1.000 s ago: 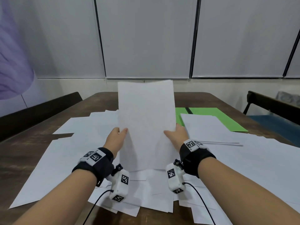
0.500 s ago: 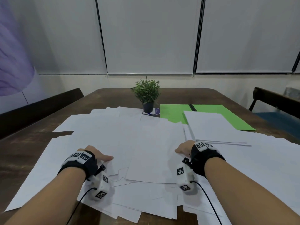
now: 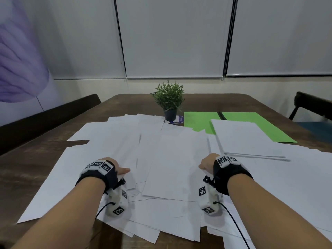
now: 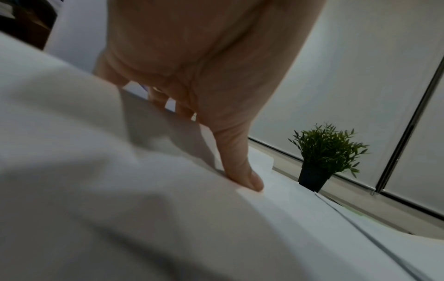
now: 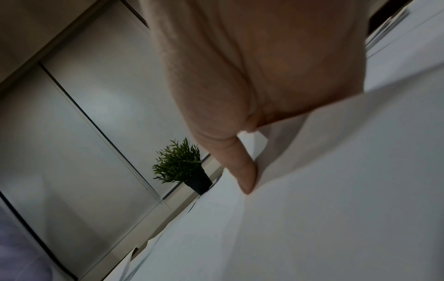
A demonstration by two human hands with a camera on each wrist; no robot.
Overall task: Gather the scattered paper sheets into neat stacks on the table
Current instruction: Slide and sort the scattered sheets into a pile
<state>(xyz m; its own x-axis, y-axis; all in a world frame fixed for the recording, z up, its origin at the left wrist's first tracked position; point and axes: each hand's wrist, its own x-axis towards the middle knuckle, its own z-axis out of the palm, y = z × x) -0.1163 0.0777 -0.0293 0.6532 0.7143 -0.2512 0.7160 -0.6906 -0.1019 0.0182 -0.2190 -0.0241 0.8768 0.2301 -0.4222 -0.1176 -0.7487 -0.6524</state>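
Head view showed white paper sheets [image 3: 172,159] spread loosely across the table [image 3: 36,159], corners jutting over its near edge. The left hand [image 3: 115,168] pinched sheet edges, thumb on top, fingers beneath. The right hand [image 3: 206,163] gripped the opposite edge likewise. Green sheets [image 3: 199,121] and a potted plant [image 3: 169,101] stood farther back, bare wood beyond.

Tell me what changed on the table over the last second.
The upright stack of white sheets went down flat onto the scattered paper between the hands. The left hand and right hand dropped with it and moved apart to the pile's sides; each thumb now presses paper, the other fingers reaching under sheet edges. The potted plant, hidden before, is visible. The green sheets and right-hand stack stayed put.
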